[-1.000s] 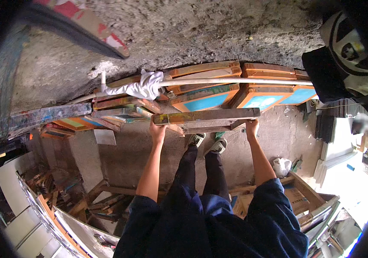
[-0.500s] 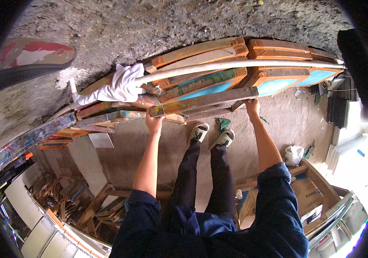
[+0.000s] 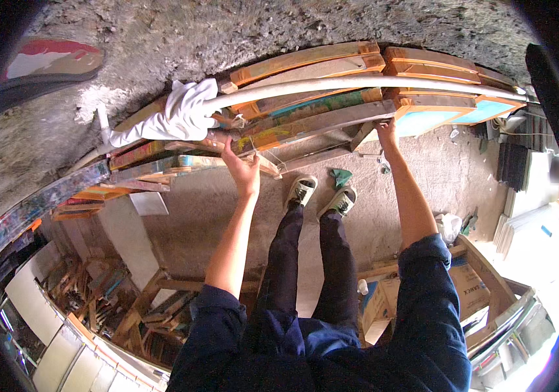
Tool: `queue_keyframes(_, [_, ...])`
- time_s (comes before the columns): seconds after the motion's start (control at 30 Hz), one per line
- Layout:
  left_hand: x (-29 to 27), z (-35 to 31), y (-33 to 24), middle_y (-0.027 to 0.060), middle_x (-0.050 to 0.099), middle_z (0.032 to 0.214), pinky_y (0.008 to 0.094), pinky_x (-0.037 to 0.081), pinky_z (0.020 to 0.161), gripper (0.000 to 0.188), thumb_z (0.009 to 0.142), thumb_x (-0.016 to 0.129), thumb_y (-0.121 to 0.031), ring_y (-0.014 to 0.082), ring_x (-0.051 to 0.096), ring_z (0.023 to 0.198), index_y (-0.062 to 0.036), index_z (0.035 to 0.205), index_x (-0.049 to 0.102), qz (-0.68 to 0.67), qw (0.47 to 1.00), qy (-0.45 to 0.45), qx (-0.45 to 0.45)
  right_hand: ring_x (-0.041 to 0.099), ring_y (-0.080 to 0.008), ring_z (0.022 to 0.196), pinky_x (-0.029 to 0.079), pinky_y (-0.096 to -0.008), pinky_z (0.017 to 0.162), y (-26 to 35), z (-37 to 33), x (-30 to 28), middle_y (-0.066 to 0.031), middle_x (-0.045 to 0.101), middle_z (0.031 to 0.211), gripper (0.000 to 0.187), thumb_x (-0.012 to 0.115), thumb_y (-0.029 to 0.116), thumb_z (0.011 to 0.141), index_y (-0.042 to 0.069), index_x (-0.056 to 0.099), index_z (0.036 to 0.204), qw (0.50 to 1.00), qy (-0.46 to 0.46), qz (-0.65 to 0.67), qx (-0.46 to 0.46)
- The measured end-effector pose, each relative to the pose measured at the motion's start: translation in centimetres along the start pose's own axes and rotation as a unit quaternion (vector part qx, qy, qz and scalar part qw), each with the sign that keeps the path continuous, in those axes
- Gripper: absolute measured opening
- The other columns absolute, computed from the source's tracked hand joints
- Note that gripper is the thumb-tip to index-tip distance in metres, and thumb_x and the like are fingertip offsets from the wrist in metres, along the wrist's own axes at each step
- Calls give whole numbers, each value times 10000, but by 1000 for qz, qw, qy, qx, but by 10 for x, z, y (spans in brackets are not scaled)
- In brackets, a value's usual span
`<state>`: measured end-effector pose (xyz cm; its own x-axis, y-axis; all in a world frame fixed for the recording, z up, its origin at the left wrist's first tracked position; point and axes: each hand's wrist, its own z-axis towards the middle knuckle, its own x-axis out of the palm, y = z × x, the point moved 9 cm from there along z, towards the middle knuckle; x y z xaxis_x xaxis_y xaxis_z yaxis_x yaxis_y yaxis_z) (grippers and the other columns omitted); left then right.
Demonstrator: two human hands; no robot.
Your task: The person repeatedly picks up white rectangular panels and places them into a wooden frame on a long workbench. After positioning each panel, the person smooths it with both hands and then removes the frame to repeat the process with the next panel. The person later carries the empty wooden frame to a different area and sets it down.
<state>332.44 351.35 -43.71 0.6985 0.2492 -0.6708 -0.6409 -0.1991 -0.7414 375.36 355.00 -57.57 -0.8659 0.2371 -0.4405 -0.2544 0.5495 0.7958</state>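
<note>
A paint-stained wooden frame point(image 3: 319, 124) leans against the stacked frames by the wall, just below the white pipe. Its right end is in my right hand point(image 3: 387, 136), with the fingers curled at the corner. Beside the frame's left end is my left hand point(image 3: 244, 174), its thumb and fingers apart; whether a fingertip still touches the wood I cannot tell. A thin string or wire point(image 3: 268, 157) hangs by that end. Behind stand other wooden frames point(image 3: 305, 70), some with light-blue mesh point(image 3: 423, 121).
A white cloth point(image 3: 185, 114) wraps the white pipe point(image 3: 292, 90) along the rough wall. A green scrap point(image 3: 340, 177) lies on the floor near my shoes. To the right are a white plastic bag point(image 3: 448, 227) and a wooden rack point(image 3: 488, 277) with cardboard boxes; scrap wood point(image 3: 100, 287) is piled lower left.
The wooden frame has gone up and back toward the wall, against the stacked frames. My left hand has loosened from its left end and spread its fingers; my right hand remains at the right end.
</note>
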Motion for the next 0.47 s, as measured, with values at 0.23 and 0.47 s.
queue_keyframes(0.23, [-27,-25,-73,222,200,1382,524,118,1064,947,639,738,-113,403,144,1302,-51,1392,167,75,989,-4,124,385,-225,1245,302,-351,1039,131,-104,-89,-163,417,1333,519,535,75,864,35,339,1344,978,-82,151,-115])
queue_keyframes(0.47, [-38,-92,-89,197,305,1333,493,238,1032,955,585,789,-60,371,283,1245,-59,1366,238,53,965,155,206,439,-305,1196,352,-397,1014,464,-421,-390,-206,464,1252,413,446,190,923,-89,430,1228,687,-333,186,-618])
